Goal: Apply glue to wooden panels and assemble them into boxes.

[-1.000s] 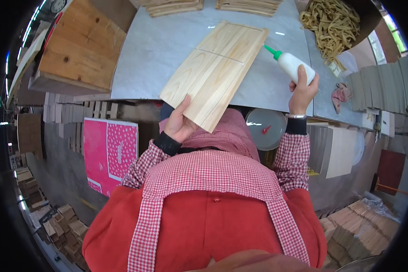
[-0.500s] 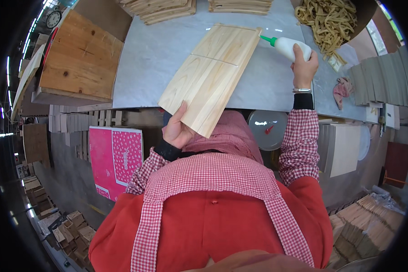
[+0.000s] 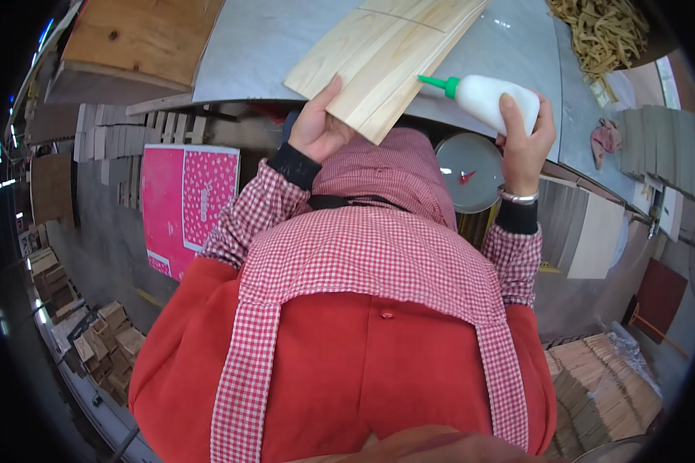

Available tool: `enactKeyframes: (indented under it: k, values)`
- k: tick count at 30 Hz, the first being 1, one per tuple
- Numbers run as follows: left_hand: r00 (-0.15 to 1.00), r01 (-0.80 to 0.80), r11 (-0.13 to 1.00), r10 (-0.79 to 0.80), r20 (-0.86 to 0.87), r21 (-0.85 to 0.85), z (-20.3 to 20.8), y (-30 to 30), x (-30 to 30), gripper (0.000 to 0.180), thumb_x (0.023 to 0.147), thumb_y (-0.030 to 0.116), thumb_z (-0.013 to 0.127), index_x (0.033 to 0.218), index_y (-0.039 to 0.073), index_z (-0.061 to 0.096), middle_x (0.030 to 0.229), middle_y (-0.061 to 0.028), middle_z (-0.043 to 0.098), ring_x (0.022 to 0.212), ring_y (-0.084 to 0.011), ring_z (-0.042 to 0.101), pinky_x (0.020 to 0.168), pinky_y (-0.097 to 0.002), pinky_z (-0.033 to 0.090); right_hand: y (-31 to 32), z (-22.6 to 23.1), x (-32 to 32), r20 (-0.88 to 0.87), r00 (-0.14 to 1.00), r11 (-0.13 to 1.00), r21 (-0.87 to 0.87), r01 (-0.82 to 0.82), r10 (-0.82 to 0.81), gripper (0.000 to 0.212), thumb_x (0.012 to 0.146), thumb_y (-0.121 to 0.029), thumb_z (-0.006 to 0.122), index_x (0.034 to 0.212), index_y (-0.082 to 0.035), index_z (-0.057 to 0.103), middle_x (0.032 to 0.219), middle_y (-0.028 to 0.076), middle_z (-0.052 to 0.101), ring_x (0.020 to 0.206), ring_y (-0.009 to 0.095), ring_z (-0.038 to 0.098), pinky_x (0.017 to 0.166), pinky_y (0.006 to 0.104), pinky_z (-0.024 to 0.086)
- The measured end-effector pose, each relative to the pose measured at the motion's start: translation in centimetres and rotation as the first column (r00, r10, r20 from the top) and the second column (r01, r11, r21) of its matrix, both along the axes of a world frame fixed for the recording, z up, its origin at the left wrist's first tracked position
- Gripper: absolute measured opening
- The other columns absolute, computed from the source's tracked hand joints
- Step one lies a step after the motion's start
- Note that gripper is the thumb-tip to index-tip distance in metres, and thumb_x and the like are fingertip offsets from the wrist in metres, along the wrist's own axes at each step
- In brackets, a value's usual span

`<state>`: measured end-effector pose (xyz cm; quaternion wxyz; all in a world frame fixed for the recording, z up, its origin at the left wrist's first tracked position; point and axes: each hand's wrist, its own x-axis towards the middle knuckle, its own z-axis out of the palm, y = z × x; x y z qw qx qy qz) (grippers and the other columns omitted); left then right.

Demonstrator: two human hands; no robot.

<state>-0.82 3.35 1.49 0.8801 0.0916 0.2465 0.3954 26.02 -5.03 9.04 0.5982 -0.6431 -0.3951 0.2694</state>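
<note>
hands first: left hand [image 3: 316, 127] grips the near corner of a pale wooden panel [image 3: 382, 58], right hand [image 3: 525, 143] is wrapped around a white glue bottle [image 3: 486, 96], its green nozzle touching the panel's edge. beyond, a grey surface [image 3: 262, 46] with open room, then tangled strips [image 3: 602, 31].

A single fisheye view looks steeply down from the person's head, close over the chest. The grey worktable [image 3: 270, 46] curves at twelve o'clock.
</note>
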Motion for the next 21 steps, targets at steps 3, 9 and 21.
enactKeyframes:
  k: [3, 9, 21]
  values:
    - [0.999, 0.012, 1.000, -0.012, 0.039, 0.023, -0.3, 0.3, 0.1, 0.058, 0.099, 0.031, 0.046, 0.144, 0.003, 0.024, 0.142, -0.0186, 0.040, 0.130, -0.0321, 0.043, 0.106, -0.0481, 0.040, -1.7, -0.1, -1.2, 0.044, 0.998, 0.999, 0.001, -0.053, 0.053, 0.035, 0.084, -0.024, 0.072, 0.103, 0.000, 0.054, 0.081, 0.004, 0.059, 0.060, 0.008, 0.053, 0.046, 0.0211, 0.041]
    - [0.999, -0.023, 0.999, 0.024, -0.024, 0.037, -0.4, 0.5, 0.3, 0.056, 0.098, 0.028, 0.049, 0.143, 0.003, 0.025, 0.142, -0.0187, 0.041, 0.130, -0.0307, 0.044, 0.106, -0.0479, 0.041, -3.6, -0.6, -2.7, 0.104, 0.975, 0.981, -0.009, -0.195, 0.195, 0.034, 0.085, -0.023, 0.071, 0.104, 0.000, 0.054, 0.088, 0.005, 0.058, 0.073, 0.010, 0.055, 0.062, 0.0234, 0.046]
    - [0.999, -0.035, 0.998, 0.034, 0.009, 0.045, 0.7, 1.9, 1.9, 0.053, 0.097, 0.024, 0.053, 0.139, 0.002, 0.031, 0.138, -0.0171, 0.045, 0.129, -0.0282, 0.045, 0.110, -0.0449, 0.036, -3.2, 1.0, -3.4, 0.153, 0.964, 0.973, 0.050, -0.225, 0.215, 0.036, 0.083, -0.021, 0.071, 0.106, 0.000, 0.052, 0.092, 0.007, 0.057, 0.080, 0.012, 0.053, 0.069, 0.0252, 0.046]
